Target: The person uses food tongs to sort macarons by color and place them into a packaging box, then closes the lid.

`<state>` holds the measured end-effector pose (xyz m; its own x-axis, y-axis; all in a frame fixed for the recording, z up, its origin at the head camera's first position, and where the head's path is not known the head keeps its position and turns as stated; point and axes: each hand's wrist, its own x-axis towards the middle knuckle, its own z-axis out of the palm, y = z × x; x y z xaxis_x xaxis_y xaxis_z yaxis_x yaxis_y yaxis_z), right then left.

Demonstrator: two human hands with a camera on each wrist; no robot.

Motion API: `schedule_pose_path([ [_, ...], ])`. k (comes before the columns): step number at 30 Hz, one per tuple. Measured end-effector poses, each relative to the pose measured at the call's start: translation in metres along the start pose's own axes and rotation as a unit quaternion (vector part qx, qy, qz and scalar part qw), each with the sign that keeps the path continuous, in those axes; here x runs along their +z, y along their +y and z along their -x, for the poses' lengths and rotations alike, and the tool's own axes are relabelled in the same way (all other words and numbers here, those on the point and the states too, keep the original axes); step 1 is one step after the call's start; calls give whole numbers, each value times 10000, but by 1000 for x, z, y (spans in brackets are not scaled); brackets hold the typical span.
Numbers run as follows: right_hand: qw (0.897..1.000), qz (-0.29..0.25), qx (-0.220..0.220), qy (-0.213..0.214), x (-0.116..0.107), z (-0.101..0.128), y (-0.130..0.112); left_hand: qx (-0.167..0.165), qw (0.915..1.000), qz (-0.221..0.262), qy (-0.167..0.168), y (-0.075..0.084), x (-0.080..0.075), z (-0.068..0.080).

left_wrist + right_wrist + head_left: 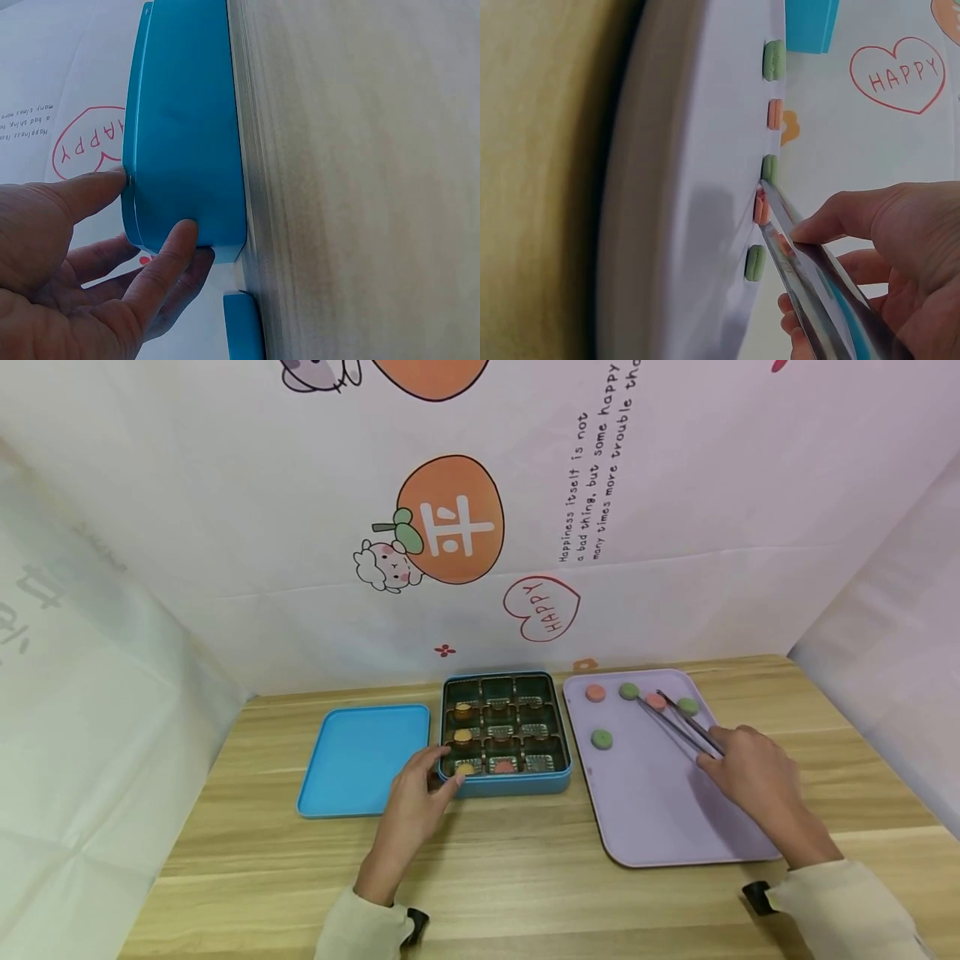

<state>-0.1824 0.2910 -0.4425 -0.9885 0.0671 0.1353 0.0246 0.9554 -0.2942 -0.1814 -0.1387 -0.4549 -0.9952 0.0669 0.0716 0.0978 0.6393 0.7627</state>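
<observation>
2 tong arms (802,300) end hidden, pinched in right grip (753,772); left grip (415,793) holds box (513,786).

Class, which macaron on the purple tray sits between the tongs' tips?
The pink macaron nearer the right hand: the tongs flank it alone; the other pink macaron lies farther left.

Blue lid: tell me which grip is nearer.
Left. The left grip is by the near right corner of the blue lid, holding the blue box; the right grip is farther right, holding tweezers over the purple tray.
</observation>
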Motion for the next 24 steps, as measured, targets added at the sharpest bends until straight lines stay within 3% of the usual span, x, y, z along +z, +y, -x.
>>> schedule_pose_path([
  [15, 9999, -56, 64, -62, 0, -1, 2, 0, 10000, 13, 7, 1, -1, 0],
  [24, 9999, -86, -67, 45, -7, 1, -10, 32, 10000, -5, 41, 1, 0, 0],
])
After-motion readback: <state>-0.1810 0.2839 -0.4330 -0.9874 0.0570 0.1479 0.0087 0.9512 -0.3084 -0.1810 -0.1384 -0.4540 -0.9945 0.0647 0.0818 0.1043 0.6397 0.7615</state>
